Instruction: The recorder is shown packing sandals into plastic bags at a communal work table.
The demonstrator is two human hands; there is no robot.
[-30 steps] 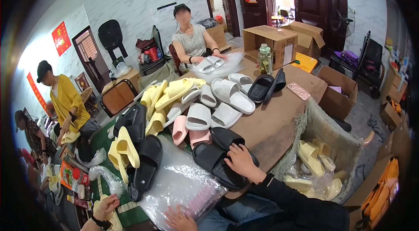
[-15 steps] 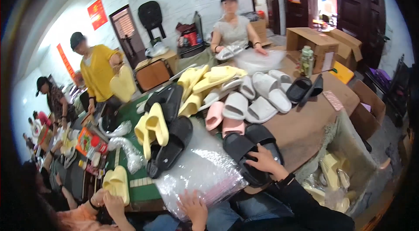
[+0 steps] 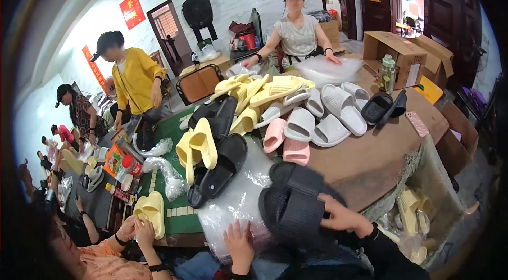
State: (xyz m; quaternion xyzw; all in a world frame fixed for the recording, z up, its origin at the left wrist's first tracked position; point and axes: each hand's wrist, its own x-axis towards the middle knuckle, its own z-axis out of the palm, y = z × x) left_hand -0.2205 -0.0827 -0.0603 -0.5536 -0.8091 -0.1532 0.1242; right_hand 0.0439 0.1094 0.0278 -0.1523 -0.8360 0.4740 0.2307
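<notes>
My right hand [image 3: 344,214] grips a pair of black slide slippers [image 3: 296,200], fingers on the side near the straps, the far fingertips hidden. The pair overlaps the right edge of a stack of clear plastic bags [image 3: 225,216]. On that stack's near end lies my left hand [image 3: 239,243], fingers spread, holding nothing. Beyond the bags are more black slippers [image 3: 225,169] and a yellow pair [image 3: 202,142]. Pink slippers [image 3: 295,151] and light grey slippers [image 3: 344,108] sit farther right on the table, beside a heap of yellow slippers [image 3: 275,89].
A co-worker in orange at left handles yellow slippers [image 3: 151,214]. Another person sits across by a pile of clear bags [image 3: 328,71]. A sack [image 3: 431,171] with bagged yellow slippers stands at right. A bottle [image 3: 387,73], a phone [image 3: 417,124] and a cardboard box [image 3: 394,57] are at the far right.
My right hand has lifted the black pair and brought it closer and to the left, over the bags' edge. My left hand stays on the bags, fingers wider apart. The whole view has shifted slightly.
</notes>
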